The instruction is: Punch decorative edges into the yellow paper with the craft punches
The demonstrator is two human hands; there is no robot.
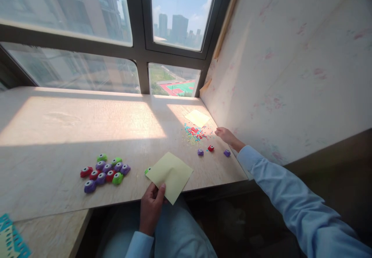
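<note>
My left hand pinches a pale yellow square of paper by its near corner, thumb on top, at the table's front edge. Behind that paper a green craft punch is partly hidden. My right hand is closed near the wall, just right of a heap of tiny red, blue and yellow paper confetti. Whatever its fingers hold, if anything, is too small to tell. Below that hand stand a purple craft punch, a red craft punch and another purple punch.
Several red, purple and green craft punches cluster at the left of the wooden table. Another yellow paper sheet lies behind the confetti. Blue perforated paper shows bottom left. A window and papered wall bound the table.
</note>
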